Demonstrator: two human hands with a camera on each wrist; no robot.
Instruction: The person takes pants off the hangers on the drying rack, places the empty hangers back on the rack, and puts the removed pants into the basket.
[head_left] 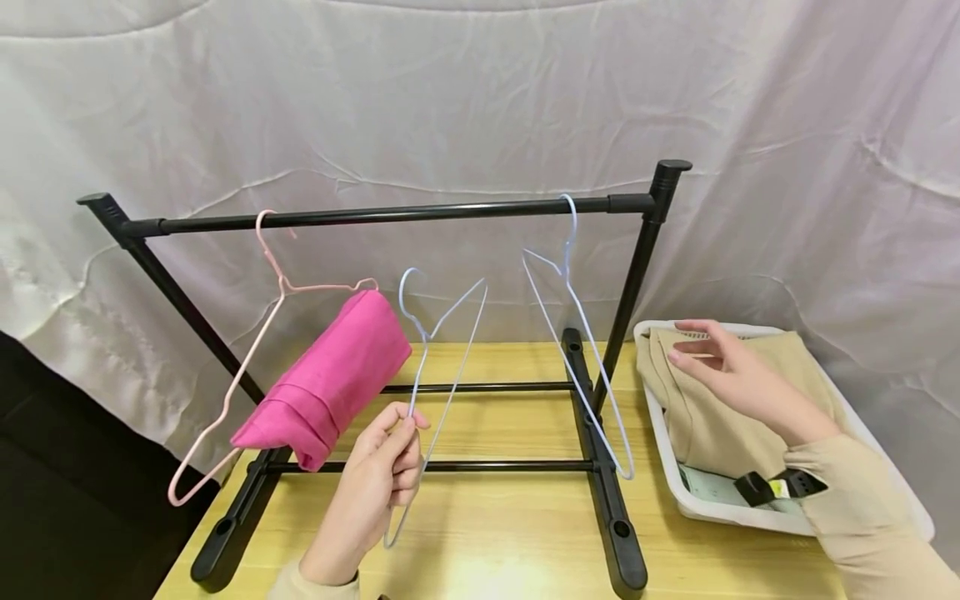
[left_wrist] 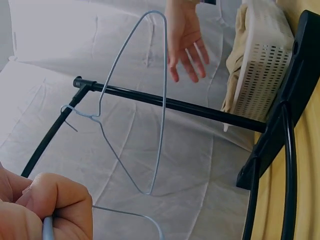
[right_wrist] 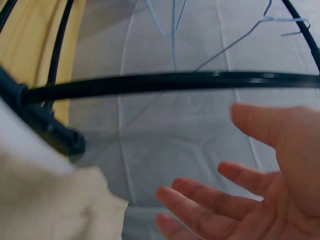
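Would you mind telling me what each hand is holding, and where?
The left hand pinches the blue wire hanger on its lower wire; the right hand holds nothing.

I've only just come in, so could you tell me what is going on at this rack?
A person's left hand pinches a pale blue wire hanger in front of the black rack. The right hand hovers open over beige cloth in a white basket. Another blue hanger hangs bare on the rail, and a pink hanger carries a pink garment.
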